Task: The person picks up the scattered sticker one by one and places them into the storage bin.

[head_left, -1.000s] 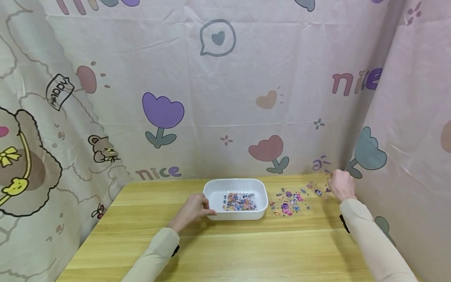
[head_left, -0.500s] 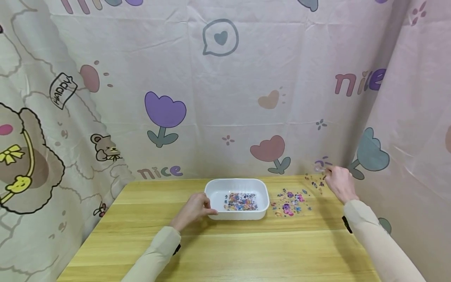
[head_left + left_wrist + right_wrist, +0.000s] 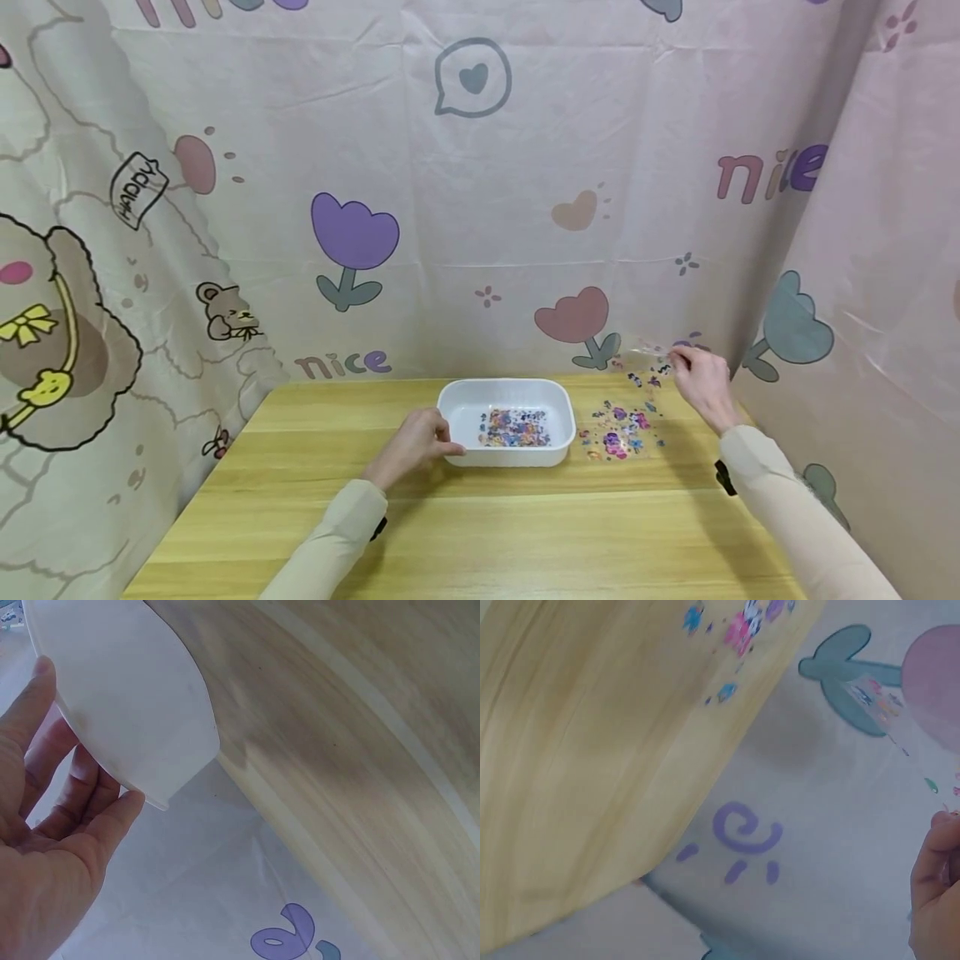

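Note:
A white plastic tub (image 3: pixel 480 457) stands on the table with clear sheets of small colourful stickers (image 3: pixel 516 427) lying inside. My left hand (image 3: pixel 416 446) grips its left rim, and the left wrist view shows the thumb and fingers (image 3: pixel 45 679) spread along that edge. Above the table's back right part, my right hand (image 3: pixel 703 385) pinches a see-through sticker sheet (image 3: pixel 654 382) by its edge. That sheet shows colourful prints in the right wrist view, where only part of the right hand (image 3: pixel 936 889) appears. Another clear sticker sheet (image 3: pixel 615 442) lies flat just right of the tub.
The wooden table (image 3: pixel 480 533) meets a printed curtain (image 3: pixel 465 208) along its back edge. More curtain (image 3: pixel 885 275) hangs close beside the right arm, and a further one (image 3: pixel 97 275) runs along the left side.
My right hand has lifted the sticker sheet off the back right of the table and carried it leftward. The left hand stays on the tub's rim.

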The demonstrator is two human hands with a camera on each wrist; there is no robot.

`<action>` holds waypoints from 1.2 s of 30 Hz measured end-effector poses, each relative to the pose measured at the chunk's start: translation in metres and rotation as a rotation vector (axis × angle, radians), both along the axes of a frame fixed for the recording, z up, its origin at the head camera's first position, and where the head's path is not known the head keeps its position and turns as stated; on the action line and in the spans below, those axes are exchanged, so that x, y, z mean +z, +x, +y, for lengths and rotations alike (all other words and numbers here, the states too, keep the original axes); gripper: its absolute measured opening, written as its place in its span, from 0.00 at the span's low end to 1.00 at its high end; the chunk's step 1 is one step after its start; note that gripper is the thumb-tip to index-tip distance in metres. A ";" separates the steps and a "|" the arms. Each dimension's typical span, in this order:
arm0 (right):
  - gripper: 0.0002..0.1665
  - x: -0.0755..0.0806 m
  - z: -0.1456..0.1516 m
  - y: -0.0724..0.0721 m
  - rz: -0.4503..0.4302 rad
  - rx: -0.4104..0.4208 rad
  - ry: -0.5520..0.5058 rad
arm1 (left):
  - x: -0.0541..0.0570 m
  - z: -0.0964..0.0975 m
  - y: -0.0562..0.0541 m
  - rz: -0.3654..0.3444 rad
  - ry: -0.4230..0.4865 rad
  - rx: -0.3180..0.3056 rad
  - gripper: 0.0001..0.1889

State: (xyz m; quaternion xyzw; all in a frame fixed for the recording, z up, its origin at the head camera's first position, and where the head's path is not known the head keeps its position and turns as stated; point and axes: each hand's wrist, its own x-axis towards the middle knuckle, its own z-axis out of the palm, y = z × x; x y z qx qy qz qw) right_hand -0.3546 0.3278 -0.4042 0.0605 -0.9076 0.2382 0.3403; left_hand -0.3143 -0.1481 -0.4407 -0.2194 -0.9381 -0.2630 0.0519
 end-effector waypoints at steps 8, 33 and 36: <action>0.11 -0.003 -0.021 -0.004 0.092 0.147 -0.006 | 0.000 0.002 -0.002 0.005 0.006 -0.013 0.15; 0.08 0.019 -0.127 -0.008 0.028 0.399 -0.138 | 0.002 0.002 0.000 -0.012 0.016 0.008 0.14; 0.09 0.020 -0.141 -0.009 -0.045 0.380 -0.159 | 0.002 0.002 -0.001 -0.017 0.013 0.012 0.14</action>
